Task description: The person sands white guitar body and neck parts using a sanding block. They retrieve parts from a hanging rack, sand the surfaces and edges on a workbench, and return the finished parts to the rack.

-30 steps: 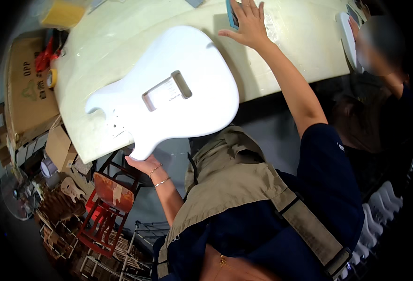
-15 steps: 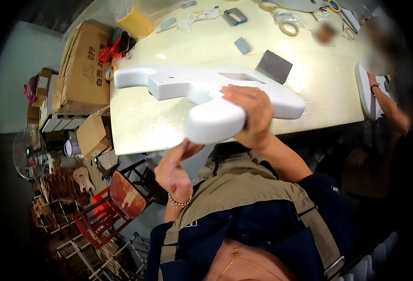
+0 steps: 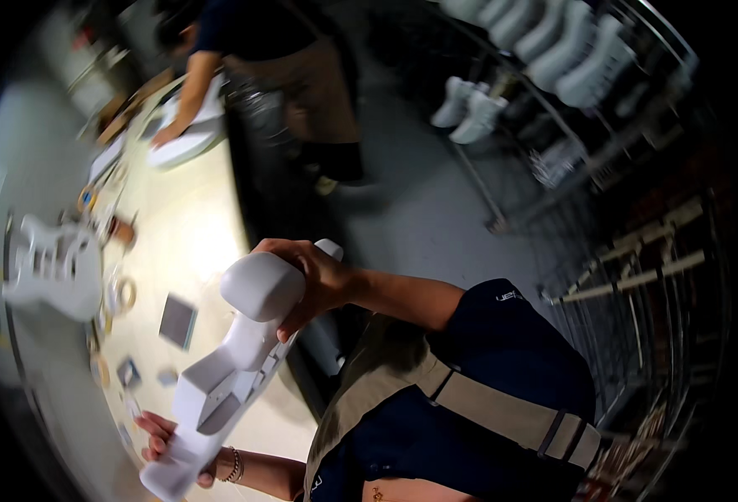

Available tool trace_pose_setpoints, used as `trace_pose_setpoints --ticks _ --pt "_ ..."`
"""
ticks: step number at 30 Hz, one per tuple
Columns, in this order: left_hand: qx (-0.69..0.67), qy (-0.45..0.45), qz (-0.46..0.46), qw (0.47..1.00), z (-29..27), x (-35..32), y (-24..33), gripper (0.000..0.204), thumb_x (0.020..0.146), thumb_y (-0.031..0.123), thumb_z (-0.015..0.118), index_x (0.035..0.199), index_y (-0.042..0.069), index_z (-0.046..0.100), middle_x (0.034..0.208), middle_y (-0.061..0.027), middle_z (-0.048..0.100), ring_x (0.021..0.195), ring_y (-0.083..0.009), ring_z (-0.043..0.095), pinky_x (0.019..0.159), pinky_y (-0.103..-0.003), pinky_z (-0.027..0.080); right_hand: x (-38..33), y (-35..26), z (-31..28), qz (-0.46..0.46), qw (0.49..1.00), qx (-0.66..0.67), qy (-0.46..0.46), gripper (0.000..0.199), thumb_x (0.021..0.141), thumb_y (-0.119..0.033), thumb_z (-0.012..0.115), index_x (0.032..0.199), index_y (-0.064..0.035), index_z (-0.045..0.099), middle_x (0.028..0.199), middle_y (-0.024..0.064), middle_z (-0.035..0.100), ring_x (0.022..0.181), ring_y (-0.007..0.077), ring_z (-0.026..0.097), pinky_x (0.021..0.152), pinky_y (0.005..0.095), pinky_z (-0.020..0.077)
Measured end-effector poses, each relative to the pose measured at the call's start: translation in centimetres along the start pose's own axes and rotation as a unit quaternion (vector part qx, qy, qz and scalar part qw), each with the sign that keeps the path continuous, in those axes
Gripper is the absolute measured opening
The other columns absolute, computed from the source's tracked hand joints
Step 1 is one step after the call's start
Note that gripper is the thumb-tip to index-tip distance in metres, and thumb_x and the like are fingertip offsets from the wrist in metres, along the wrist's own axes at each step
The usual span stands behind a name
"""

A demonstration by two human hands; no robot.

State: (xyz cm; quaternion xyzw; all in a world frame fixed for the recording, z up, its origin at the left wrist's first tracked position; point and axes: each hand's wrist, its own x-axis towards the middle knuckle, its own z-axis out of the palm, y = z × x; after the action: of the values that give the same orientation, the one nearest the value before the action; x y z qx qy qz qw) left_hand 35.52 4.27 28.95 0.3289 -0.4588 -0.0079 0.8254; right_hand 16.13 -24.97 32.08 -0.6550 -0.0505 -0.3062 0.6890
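A white guitar body (image 3: 210, 389), seen edge-on and tilted, is held in front of me over the table's edge. My right hand (image 3: 319, 280) grips its upper part behind a rounded horn, with the fingers wrapped over the edge. Around the long narrow end at the lower left, my left hand (image 3: 164, 448) is closed, fingers on the far side and thumb on the near side. A beaded bracelet (image 3: 235, 464) is on my left wrist.
The pale table (image 3: 189, 251) carries a dark sanding block (image 3: 177, 321) and a tape roll (image 3: 124, 294). Another white guitar body (image 3: 55, 268) stands against the wall. A co-worker's hand (image 3: 168, 134) rests on a guitar body (image 3: 189, 146). Metal racks (image 3: 553, 117) hold several white bodies.
The view has swung right, bringing racks and the co-worker into sight. The guitar body has turned steeply. My left hand, formerly beside its near horn, now holds the long narrow end.
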Motion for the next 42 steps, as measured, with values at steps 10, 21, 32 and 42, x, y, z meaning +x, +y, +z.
trace_pose_setpoints --ticks 10,21,32,42 --pt "-0.162 -0.202 -0.168 0.951 21.6 3.7 -8.2 0.029 0.072 0.025 0.067 0.086 0.011 0.047 0.057 -0.0013 0.048 0.057 -0.0163 0.053 0.108 -0.054 0.024 -14.6 -4.5 -10.2 -0.036 0.954 0.109 0.277 0.071 0.065 -0.016 0.078 0.126 -0.0035 0.042 0.11 0.0096 0.058 0.103 0.0219 0.058 0.091 0.0366 0.0454" --pt "-0.108 -0.376 -0.248 0.886 40.8 -1.0 -21.4 0.069 0.055 0.043 0.08 0.103 0.002 0.051 0.08 -0.0062 0.055 0.074 -0.0173 0.056 0.1 -0.045 0.031 -26.4 -7.1 -28.1 -0.046 0.833 -0.116 0.539 0.042 0.088 -0.016 0.062 0.126 -0.0038 0.048 0.116 0.0078 0.059 0.104 0.0163 0.056 0.089 0.0307 0.043" --pt "-0.097 -0.453 -0.264 0.846 53.5 -1.9 -34.6 0.073 0.058 0.047 0.079 0.1 -0.005 0.051 0.078 -0.0076 0.057 0.075 -0.0184 0.058 0.092 -0.037 0.039 -39.7 -4.6 -42.6 0.093 0.613 -0.096 0.779 0.021 0.09 -0.022 0.059 0.1 -0.0035 0.063 0.086 0.0026 0.065 0.078 0.0108 0.06 0.07 0.0231 0.0467" --pt "-0.158 -0.551 -0.258 0.778 64.1 0.7 -46.2 0.053 0.051 0.019 0.071 0.097 -0.004 0.056 0.079 -0.009 0.066 0.073 -0.0175 0.061 0.08 -0.03 0.048 -34.9 -33.6 -60.0 -0.127 0.368 -0.52 0.76 0.027 0.093 -0.022 0.052 0.108 -0.0006 0.061 0.085 0.0037 0.062 0.058 0.0078 0.055 0.051 0.0211 0.0438"
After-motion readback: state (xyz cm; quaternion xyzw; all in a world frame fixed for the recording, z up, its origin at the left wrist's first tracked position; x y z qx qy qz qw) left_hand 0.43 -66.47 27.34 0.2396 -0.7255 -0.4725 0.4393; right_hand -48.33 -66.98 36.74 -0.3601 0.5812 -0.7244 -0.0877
